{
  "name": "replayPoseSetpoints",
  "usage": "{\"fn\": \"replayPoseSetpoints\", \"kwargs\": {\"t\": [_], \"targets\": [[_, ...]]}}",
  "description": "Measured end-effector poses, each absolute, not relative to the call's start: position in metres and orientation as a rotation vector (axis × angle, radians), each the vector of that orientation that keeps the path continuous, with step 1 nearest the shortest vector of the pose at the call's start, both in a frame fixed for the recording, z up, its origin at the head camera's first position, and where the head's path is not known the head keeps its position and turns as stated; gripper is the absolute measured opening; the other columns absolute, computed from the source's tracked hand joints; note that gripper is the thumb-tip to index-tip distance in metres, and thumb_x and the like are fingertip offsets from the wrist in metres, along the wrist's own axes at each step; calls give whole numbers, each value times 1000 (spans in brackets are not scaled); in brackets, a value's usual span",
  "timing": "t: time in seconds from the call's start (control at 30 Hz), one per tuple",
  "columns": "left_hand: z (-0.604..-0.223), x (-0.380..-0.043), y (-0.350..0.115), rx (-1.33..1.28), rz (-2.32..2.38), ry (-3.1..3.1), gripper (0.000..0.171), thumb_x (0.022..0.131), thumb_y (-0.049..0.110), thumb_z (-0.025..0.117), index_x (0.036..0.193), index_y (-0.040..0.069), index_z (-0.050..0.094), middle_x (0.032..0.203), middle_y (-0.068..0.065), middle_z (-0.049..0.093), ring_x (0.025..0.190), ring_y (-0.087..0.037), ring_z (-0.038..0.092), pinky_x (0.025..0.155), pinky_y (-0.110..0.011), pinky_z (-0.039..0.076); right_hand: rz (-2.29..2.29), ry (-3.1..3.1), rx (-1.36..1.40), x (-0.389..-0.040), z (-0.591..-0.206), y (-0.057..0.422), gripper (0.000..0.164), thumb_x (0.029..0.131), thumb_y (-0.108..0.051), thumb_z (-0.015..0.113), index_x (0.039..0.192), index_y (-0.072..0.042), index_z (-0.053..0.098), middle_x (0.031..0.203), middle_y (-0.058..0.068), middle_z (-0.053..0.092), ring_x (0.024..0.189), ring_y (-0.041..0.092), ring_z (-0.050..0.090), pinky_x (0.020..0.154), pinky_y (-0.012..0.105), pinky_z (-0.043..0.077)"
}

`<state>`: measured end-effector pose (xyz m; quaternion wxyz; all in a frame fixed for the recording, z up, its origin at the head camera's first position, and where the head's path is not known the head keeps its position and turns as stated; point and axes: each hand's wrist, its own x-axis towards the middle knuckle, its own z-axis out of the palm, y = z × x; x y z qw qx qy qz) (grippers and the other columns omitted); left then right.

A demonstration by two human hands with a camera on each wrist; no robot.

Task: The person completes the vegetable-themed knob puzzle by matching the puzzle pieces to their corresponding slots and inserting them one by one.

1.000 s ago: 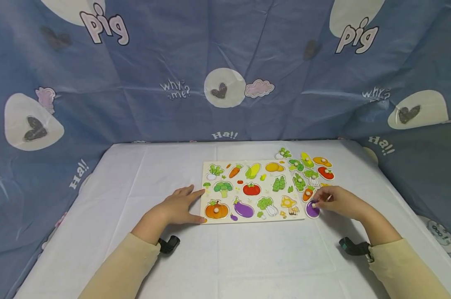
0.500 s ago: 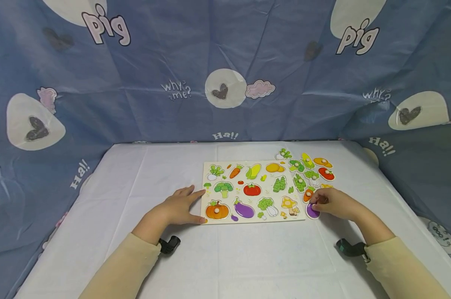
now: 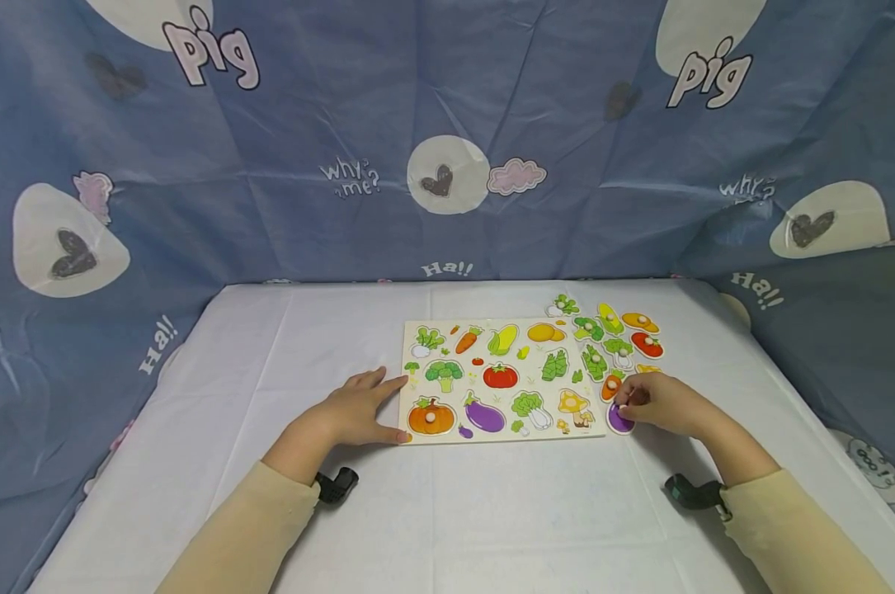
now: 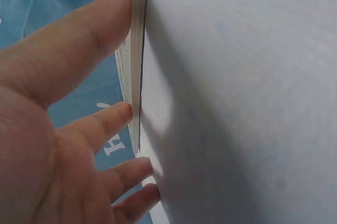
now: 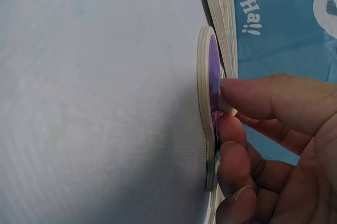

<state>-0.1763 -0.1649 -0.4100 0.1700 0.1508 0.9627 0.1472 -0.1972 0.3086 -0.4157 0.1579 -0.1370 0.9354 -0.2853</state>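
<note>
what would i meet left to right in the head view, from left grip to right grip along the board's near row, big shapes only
Left grip, pumpkin, printed eggplant, printed cabbage, printed mushroom, purple piece, right grip.

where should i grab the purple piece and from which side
Probably best to pinch the pale knob on the face of the purple piece with thumb and fingertips, coming from above and the right. The piece is thin and flat, so its edge offers little hold, while the knob stands out; the board sits close on its left. The right hand pinches there.
</note>
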Motion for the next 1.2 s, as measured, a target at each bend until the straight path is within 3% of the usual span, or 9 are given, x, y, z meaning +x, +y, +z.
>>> {"fn": "replayPoseSetpoints", "kwargs": {"t": [0.5, 1.2], "targets": [[-409, -176, -164, 425, 412, 2736, 96, 78, 57, 79, 156, 18, 37, 162, -24, 24, 146, -48, 22, 110, -68, 27, -796, 2693, -381, -199, -409, 310, 8, 87, -6, 72, 92, -11, 68, 80, 0, 59, 76, 18, 53, 63, 29, 46], [-406, -174, -163, 415, 424, 2728, 95, 80, 55, 78, 157, 19, 37, 162, -23, 23, 147, -47, 21, 111, -68, 26, -893, 2567, -765, -205, -390, 274, 13, 86, -4, 74, 92, -14, 69, 76, -3, 57, 73, 15, 53, 62, 24, 47]]}}
